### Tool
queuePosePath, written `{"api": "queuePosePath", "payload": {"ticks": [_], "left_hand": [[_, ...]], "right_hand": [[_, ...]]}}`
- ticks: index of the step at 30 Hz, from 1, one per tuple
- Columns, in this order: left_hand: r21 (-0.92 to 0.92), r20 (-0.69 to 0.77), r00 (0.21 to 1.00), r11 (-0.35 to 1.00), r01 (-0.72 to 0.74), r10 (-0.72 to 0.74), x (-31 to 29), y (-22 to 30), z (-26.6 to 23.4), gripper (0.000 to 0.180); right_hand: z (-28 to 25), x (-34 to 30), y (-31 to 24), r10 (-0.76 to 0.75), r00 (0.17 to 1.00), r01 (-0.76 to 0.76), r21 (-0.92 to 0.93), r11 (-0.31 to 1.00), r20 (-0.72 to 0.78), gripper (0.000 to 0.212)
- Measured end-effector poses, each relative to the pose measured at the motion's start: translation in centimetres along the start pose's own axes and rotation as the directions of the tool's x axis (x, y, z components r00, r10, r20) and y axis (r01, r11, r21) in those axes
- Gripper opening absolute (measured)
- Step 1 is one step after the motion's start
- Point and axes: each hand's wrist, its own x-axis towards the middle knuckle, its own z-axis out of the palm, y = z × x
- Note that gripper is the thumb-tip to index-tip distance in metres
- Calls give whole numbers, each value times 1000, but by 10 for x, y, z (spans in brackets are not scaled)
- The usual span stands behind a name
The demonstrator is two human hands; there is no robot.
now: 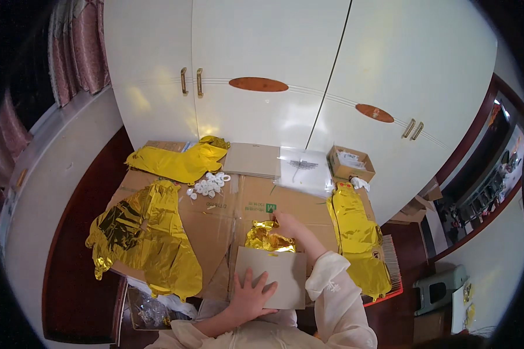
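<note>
My left hand [254, 298] lies flat with fingers spread on a grey cardboard sheet [288, 279] at the near edge of the cardboard-covered table. From under the sheet's far edge sticks out a crumpled, shiny gold foil balloon [262, 237]. My right hand [286, 225] is at the far right of that foil, its fingers closed on it; the fingertips are partly hidden. To the left a large flat gold foil balloon [157, 244] is spread out and hangs over the table edge. Another stack of gold foil [358, 238] lies on the right.
At the back lie more gold foil [180, 163], a pile of small white rings [208, 185], grey cardboard sheets [252, 160], clear plastic bags [305, 171] and a small open carton [351, 163]. White cabinets [262, 35] stand behind the table; a grey stool [439, 291] is at right.
</note>
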Motion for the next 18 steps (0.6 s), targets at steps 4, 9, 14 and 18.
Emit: {"api": "queuePosePath", "payload": {"ticks": [4,9,14,18], "left_hand": [[2,0,1000,1000,-3,3,-1,1,1,77],[1,13,1000,1000,-15,15,-3,2,-2,77],[5,-8,1000,1000,1,-1,-5,2,2,78],[24,-15,1000,1000,-7,8,-4,2,3,79]], "right_hand": [[6,6,10,-22,1000,22,-61,998,6,45],[13,6,12,-49,997,40,-148,988,-54,37],[8,-22,-22,-347,896,252,-326,911,-278,24],[24,-50,-34,-437,865,370,-277,887,-246,22]]}}
